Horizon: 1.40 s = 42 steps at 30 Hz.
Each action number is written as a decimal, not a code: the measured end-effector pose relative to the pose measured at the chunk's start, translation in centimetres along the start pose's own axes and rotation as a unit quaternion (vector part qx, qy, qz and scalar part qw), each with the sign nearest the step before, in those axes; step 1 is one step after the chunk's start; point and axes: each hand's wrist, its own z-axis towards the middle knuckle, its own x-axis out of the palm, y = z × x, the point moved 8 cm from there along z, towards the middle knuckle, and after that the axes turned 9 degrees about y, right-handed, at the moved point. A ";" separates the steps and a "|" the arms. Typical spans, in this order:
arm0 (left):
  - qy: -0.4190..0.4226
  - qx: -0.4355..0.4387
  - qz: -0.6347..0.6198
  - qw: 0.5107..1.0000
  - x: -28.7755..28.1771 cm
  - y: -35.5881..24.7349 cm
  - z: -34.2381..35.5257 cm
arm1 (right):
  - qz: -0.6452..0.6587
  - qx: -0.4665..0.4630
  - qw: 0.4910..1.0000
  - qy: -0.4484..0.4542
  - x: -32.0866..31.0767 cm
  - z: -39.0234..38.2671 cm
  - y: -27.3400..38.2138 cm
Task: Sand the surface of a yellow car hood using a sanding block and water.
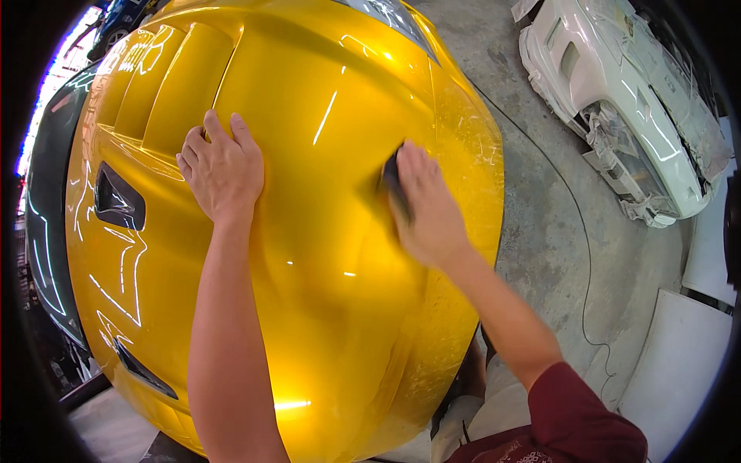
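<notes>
Right hand (428,204) is gripping a dark block (394,181) on the yellow hood (320,231), fingers together, left hand (224,170) is resting, seemingly empty, fingers parted, and uneven pressing could be marring that gloss!

You are in a car workshop, by the look of it one for bodywork and paint: right in front of you spreads a glossy yellow hood (347,224), and off to your right stands a white car (652,127) with crinkled sheeting (614,158) over parts of its front. Your floor (532,231) is bare, stained concrete with a thin dark cable (588,247) trailing across it, and at the upper left you have a blue car (127,14) near a bright opening (65,73).
</notes>
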 end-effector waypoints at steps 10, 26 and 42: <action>0.015 -0.006 -0.008 1.000 0.4 -0.6 -0.1 | -0.001 0.013 0.999 0.032 0.7 -0.5 0.4; 0.040 -0.011 -0.016 0.999 0.0 -0.6 0.0 | 0.018 0.047 0.999 0.007 -0.3 1.9 -0.6; 0.033 -0.013 0.005 0.999 -0.2 0.2 -0.2 | 0.032 0.037 0.999 0.005 0.7 -1.9 0.6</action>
